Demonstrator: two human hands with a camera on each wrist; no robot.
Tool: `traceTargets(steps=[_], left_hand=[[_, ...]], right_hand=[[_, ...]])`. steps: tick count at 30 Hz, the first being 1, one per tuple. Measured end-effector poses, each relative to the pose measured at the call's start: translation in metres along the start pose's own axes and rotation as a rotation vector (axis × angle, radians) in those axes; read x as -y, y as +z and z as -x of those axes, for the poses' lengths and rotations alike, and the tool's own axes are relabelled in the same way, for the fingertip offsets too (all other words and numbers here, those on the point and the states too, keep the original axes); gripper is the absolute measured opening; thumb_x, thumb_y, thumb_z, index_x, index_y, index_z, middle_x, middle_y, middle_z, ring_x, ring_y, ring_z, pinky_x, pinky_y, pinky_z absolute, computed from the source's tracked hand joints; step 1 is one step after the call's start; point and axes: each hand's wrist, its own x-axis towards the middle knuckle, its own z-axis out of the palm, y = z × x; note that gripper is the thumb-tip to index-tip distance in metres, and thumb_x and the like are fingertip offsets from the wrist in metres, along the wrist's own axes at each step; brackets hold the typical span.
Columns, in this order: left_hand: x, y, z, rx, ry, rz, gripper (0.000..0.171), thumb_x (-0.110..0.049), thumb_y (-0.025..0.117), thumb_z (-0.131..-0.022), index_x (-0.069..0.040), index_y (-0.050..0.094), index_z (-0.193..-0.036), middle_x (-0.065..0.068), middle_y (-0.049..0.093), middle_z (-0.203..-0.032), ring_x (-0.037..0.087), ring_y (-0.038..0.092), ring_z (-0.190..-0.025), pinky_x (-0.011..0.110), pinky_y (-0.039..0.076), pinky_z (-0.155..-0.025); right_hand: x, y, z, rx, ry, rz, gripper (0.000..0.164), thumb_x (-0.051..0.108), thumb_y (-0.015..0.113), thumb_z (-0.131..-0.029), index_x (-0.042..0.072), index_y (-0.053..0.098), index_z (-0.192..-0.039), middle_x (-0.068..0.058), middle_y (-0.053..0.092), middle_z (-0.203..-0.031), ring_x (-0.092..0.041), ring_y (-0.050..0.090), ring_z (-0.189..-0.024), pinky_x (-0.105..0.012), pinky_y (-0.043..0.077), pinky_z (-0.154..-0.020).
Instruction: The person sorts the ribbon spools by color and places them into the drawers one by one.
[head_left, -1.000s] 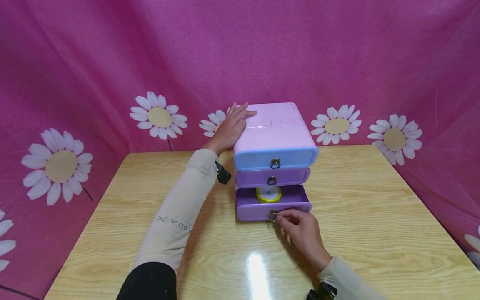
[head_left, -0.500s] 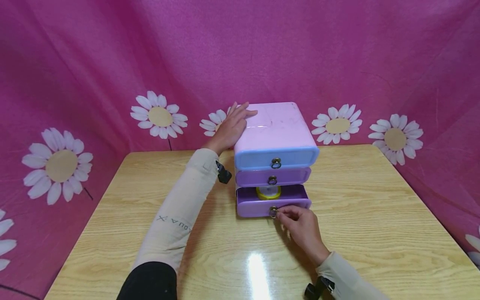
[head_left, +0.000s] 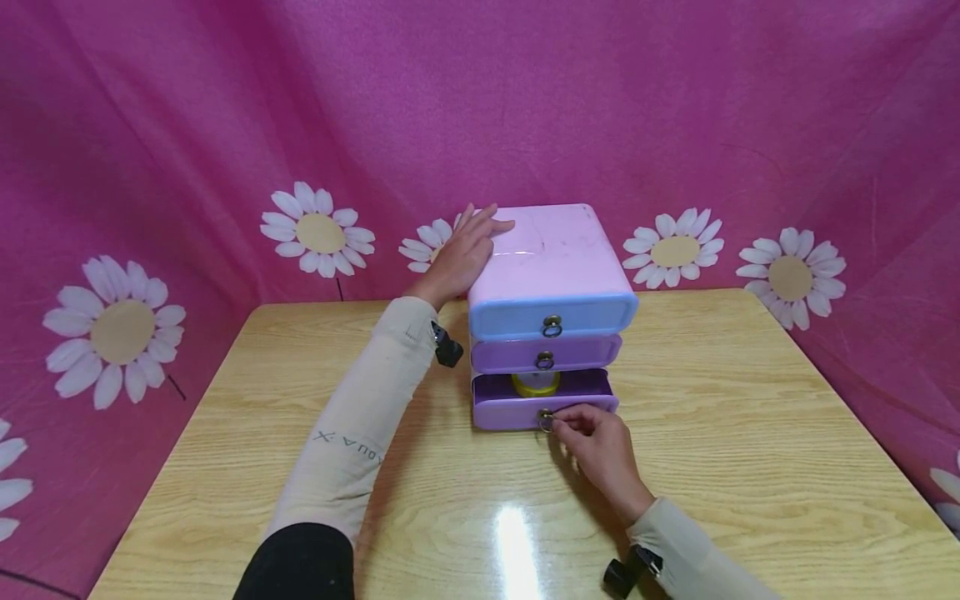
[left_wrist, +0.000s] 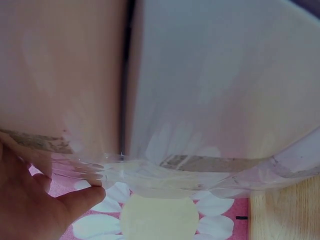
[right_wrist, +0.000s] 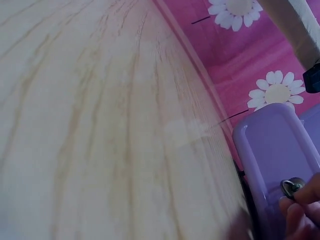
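Observation:
A small chest of drawers (head_left: 555, 254) with a pink top stands on the table. Its blue top drawer (head_left: 510, 318) and purple middle drawer (head_left: 502, 357) are closed. The purple bottom drawer (head_left: 498, 414) is partly pulled out, and a yellow-rimmed white roll (head_left: 536, 383) lies inside, partly covered by the drawer above. My left hand (head_left: 465, 254) rests on the chest's top left edge, fingers spread; the left wrist view shows its fingers by the chest's side. With thumb and finger, my right hand (head_left: 603, 450) pinches the bottom drawer's ring pull (right_wrist: 290, 187).
The wooden table (head_left: 750, 433) stretches around the chest on both sides and in front. Behind it hangs a pink cloth (head_left: 480, 100) printed with white daisies. A bright light reflection lies on the table's near part.
The bottom drawer has slid a little further into the chest, pushed by my right hand at the ring. Less of the roll shows now. My left hand has stayed in place.

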Motion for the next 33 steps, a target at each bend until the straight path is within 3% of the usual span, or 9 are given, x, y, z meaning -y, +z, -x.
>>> traceTargets(steps=[7,17,33], left_hand=[[0.000,-0.002,0.000,-0.005,-0.004,0.010,0.047,-0.027,0.028,-0.100,-0.025,0.050,-0.141,-0.004,0.019,-0.160,0.014,-0.004,-0.148,0.049,0.001,-0.118],[0.003,-0.001,-0.002,-0.011,0.046,0.001,0.047,-0.021,0.028,-0.099,-0.020,0.053,-0.140,0.001,0.022,-0.159,0.022,0.000,-0.148,0.046,0.002,-0.119],[0.002,0.000,-0.002,0.000,0.014,-0.004,0.047,-0.026,0.027,-0.101,-0.024,0.051,-0.141,-0.003,0.020,-0.160,0.017,-0.002,-0.148,0.046,0.001,-0.118]], right_hand=[[0.004,0.002,-0.001,0.020,0.012,-0.003,0.009,0.010,0.074,-0.083,0.006,0.075,-0.091,-0.003,0.071,-0.081,-0.012,0.060,-0.069,-0.021,0.047,-0.058],[0.001,0.005,-0.004,0.002,-0.007,0.055,0.005,0.012,0.075,-0.081,0.008,0.075,-0.083,0.000,0.070,-0.075,-0.010,0.058,-0.065,-0.021,0.045,-0.056],[-0.001,0.007,-0.014,-0.015,0.004,0.079,0.007,0.014,0.073,-0.081,0.008,0.076,-0.084,0.000,0.070,-0.075,-0.010,0.056,-0.064,-0.022,0.044,-0.056]])
